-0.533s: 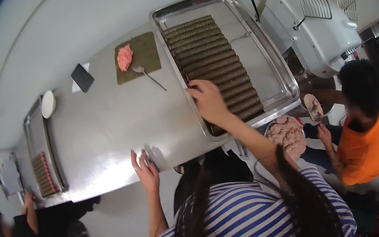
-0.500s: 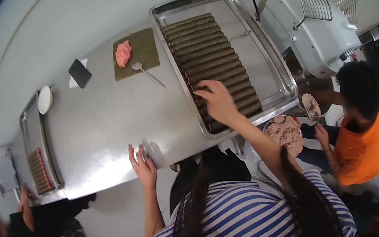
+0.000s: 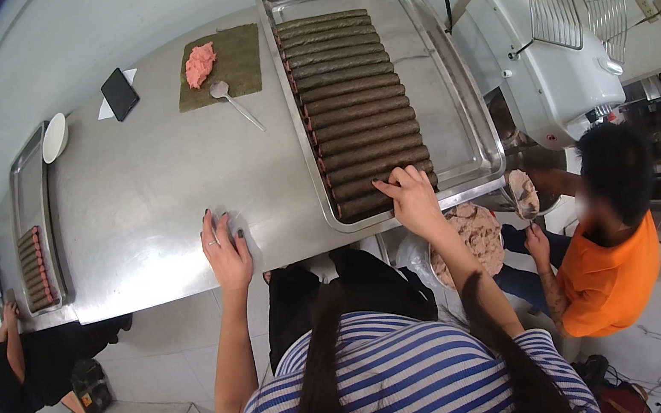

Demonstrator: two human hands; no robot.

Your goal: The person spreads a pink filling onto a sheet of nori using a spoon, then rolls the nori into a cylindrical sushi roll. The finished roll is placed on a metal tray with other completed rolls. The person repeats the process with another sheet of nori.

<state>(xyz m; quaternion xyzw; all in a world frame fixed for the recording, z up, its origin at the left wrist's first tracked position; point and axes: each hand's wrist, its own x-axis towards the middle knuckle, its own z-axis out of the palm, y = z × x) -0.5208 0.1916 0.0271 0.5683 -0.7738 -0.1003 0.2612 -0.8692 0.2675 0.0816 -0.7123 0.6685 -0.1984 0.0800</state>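
Dark green seaweed rolls with pink filling (image 3: 348, 100) lie side by side in a large metal tray (image 3: 441, 85). My right hand (image 3: 416, 203) is at the near end of that row, its fingertips spread and bent down onto the nearest rolls. My left hand (image 3: 228, 257) rests on the steel table (image 3: 165, 198) by its front edge, fingers apart and holding nothing. Farther back, a square seaweed sheet (image 3: 242, 58) bears a mound of pink paste (image 3: 200, 64). A metal spoon (image 3: 237, 105) lies partly on this sheet.
At the left end stand a smaller tray (image 3: 44, 200) with pink-ended rolls and a white bowl (image 3: 54, 139). A black phone (image 3: 120, 94) lies at the back. A person in orange (image 3: 609, 275) works right, near a tub of pinkish paste (image 3: 474, 240) and a white mixer (image 3: 549, 55).
My right hand has moved from the rolls' left ends to the nearest rolls. My left hand has settled lower onto the table. The whole view has shifted slightly.
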